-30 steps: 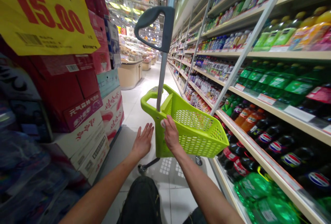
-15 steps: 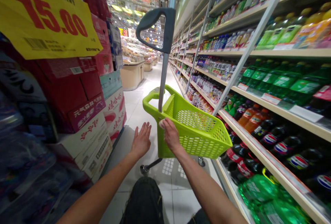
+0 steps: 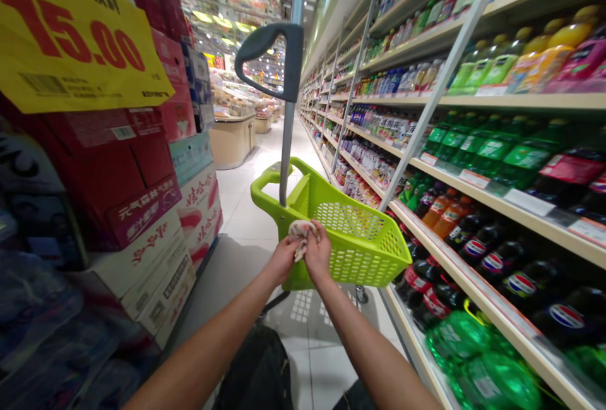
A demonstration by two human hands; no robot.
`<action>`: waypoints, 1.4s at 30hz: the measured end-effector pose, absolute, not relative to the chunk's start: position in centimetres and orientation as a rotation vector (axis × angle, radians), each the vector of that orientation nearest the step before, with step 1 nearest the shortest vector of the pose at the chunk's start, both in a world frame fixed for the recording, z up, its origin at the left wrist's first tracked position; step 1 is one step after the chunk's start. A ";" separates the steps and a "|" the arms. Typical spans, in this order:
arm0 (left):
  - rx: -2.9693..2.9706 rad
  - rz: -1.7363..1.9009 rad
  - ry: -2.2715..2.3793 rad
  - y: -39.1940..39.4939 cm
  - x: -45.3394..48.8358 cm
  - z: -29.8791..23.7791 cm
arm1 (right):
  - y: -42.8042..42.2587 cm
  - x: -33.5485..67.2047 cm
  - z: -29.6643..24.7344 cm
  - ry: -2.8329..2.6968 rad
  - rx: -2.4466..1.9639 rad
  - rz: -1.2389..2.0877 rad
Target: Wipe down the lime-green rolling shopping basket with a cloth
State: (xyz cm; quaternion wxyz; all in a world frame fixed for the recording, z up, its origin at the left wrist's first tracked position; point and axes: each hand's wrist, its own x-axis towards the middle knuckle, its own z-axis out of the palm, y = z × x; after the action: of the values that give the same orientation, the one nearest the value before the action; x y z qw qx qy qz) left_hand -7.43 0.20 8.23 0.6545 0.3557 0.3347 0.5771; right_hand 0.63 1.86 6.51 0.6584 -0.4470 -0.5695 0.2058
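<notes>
Both of my hands meet in front of a lime-green shopping basket cart (image 3: 369, 220). Between them is a crumpled pale cloth (image 3: 301, 230) with reddish spots. My left hand (image 3: 283, 261) has its fingers closed on the cloth's left side. On its right side, my right hand (image 3: 318, 251) pinches the cloth too. Behind the cloth stands the cart's near wall; whether the cloth touches it I cannot tell. The cart's grey pull handle (image 3: 269, 61) rises upright on a metal pole above my hands.
Shelves of soft drink bottles (image 3: 530, 148) line the right side. Stacked drink cartons (image 3: 156, 233) stand on the left under a yellow price sign (image 3: 80, 37). A white tiled floor (image 3: 241, 208) runs down the aisle to display counters (image 3: 231, 138).
My left hand, spread and apart before, has moved right and closed on the cloth. The cloth, mostly hidden in my right hand, now shows more. The view has shifted slightly.
</notes>
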 end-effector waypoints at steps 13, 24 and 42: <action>0.765 1.178 0.802 0.4 -7.7 7.0 | 0.9 2.0 3.0 -1.658 -1.232 -0.013; 0.789 0.931 0.820 0.0 -11.3 6.4 | 0.5 1.4 1.4 -2.109 -0.954 -0.057; 1.440 1.335 1.688 2.5 -15.6 4.0 | 3.1 0.8 1.4 -2.214 -0.800 -0.180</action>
State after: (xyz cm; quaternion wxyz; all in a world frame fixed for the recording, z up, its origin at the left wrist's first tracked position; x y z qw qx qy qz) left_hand -15.65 2.47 3.99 0.2725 0.5351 0.6272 0.4961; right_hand 0.82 3.05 1.39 0.3807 -0.3133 -0.8671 -0.0704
